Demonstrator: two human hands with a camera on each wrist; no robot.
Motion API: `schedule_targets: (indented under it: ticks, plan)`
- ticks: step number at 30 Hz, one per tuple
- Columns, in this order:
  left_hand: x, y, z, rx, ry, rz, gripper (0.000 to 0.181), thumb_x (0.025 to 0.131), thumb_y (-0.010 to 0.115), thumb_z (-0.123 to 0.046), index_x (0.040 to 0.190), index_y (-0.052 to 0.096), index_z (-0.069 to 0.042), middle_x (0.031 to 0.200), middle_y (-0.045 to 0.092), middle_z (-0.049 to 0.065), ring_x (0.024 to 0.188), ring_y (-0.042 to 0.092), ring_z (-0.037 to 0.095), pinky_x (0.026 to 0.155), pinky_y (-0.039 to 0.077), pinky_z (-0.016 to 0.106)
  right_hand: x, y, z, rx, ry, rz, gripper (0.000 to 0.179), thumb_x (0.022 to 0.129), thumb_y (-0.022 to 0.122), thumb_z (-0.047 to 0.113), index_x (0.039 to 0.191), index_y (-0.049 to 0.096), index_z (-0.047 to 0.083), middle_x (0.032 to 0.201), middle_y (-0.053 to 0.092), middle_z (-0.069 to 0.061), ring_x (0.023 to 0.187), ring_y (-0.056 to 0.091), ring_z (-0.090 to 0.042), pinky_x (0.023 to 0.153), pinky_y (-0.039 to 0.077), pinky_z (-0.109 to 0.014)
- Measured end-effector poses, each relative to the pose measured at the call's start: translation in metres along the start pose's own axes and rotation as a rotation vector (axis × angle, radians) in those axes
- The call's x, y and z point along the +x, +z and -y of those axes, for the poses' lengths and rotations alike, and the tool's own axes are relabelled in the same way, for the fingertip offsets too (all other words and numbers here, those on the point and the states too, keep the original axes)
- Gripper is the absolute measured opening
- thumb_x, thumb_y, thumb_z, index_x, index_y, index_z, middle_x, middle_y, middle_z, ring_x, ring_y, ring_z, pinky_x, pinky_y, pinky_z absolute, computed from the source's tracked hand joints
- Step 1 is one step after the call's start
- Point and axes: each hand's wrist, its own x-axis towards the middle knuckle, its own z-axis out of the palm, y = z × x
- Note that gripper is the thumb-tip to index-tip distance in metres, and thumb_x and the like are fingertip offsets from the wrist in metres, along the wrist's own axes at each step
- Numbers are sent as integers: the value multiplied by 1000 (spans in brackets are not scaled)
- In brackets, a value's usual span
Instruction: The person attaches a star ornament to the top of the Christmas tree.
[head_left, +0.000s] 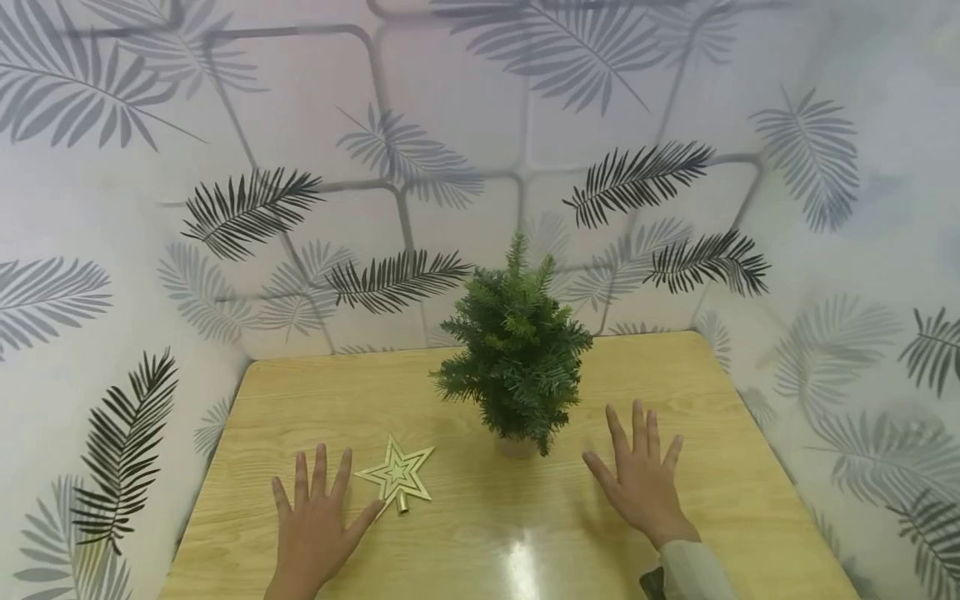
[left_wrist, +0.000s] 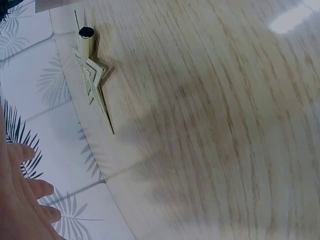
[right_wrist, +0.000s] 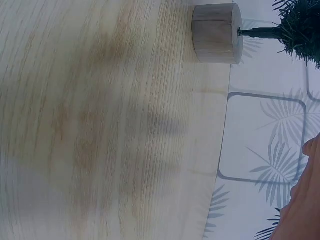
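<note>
A small green artificial Christmas tree (head_left: 517,350) stands upright on the table; its round wooden base (right_wrist: 216,34) shows in the right wrist view. Left of the tree lies a gold star tree topper (head_left: 397,473), its short hollow socket (left_wrist: 86,42) facing the camera in the left wrist view. My left hand (head_left: 313,525), fingers straight and spread, is just left of the star, the thumb near its lower tip; whether they touch I cannot tell. To the right of the tree is my right hand (head_left: 641,483), fingers also spread. Neither hand holds anything.
The wood-grain table (head_left: 480,550) reaches back to a wall (head_left: 465,217) printed with dark and grey feather-like leaves. Similar walls rise at both sides. A bright light reflection falls on the table's front middle.
</note>
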Motion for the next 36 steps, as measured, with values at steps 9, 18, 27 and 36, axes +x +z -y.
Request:
schedule_targets:
  ticks: [9, 18, 27, 36]
  plan:
    - [-1, 8, -8, -24, -9, 19, 89, 91, 65, -67, 157, 43, -11, 158, 35, 32, 145, 26, 59, 108, 5, 84, -1, 0, 6, 73, -17, -36, 81, 106, 50, 53, 168, 9, 18, 169, -6, -25, 154, -4, -50, 109, -14, -79]
    - [-3, 16, -15, -72, -36, 41, 90, 93, 63, -68, 155, 44, -5, 151, 45, 33, 134, 45, 57, 105, 23, 83, -1, -5, 11, 124, -44, -118, 77, 108, 52, 46, 167, 12, 16, 169, 4, -28, 153, 4, -52, 109, -5, -81]
    - [-4, 25, -24, -118, -90, 43, 87, 96, 64, -62, 147, 49, 7, 133, 59, 33, 118, 59, 52, 90, 51, 67, 0, -12, 16, 190, -57, -142, 73, 108, 53, 39, 165, 19, 10, 168, 8, -27, 151, 11, -55, 109, -6, -81]
    - [-7, 33, -29, -170, -155, 54, 77, 95, 69, -56, 134, 57, 10, 117, 63, 29, 103, 62, 46, 79, 56, 58, 0, -15, 24, 231, -77, -161, 72, 108, 52, 37, 165, 18, 9, 168, 11, -26, 151, 13, -55, 111, -8, -79]
